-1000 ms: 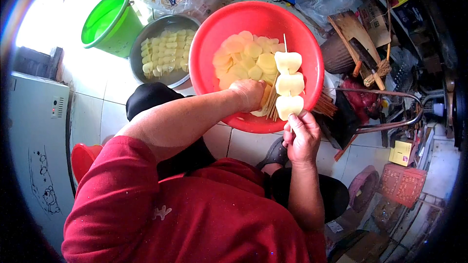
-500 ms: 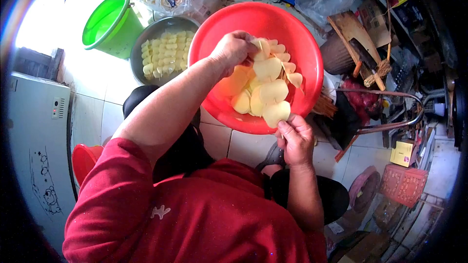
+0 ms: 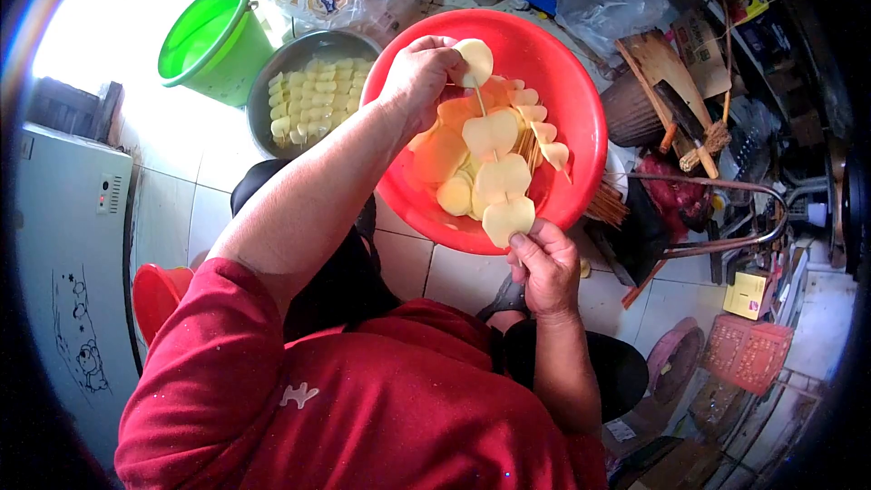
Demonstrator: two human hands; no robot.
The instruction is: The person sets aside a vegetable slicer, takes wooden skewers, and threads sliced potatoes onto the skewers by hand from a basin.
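Tub [image 3: 581,118]: red, round, upper ctr of frame. Contains loose slices, bare sticks & a filled skewer along its R side.

Bowl [image 3: 262,118]: steel, upper L, beside tub. Rows of filled skewers inside.

Work skewer [image 3: 488,136]: upper ctr, over tub, running diag. from upper L to lower R. Carries pale yellow slices, thin, smooth, roundish w/ uneven edges; 4 pcs visible along its line, faces mostly toward camera. Gaps vary: top pc well apart from next, thin stick bare btw; lower pcs close, 2nd-lowest nearly meeting lowest.

L hand [image 3: 423,77]: upper ctr, at skewer's top end. Thumb & fingers pinching L edge of top pc; most of that pc projects R of grip. Can't tell if stick is thru it.

R hand [image 3: 547,268]: just below ctr, at tub's near rim. Thumb & fingers pressed tog. on skewer's low end; lowest pc right at thumb tip, rest of skewer extends up-L from grip.

Loose slices [image 3: 454,195]: tub, L & ctr, overlapping; some orange-tinted.

Bare sticks [image 3: 532,156]: thin, bunched, tub R of ctr.
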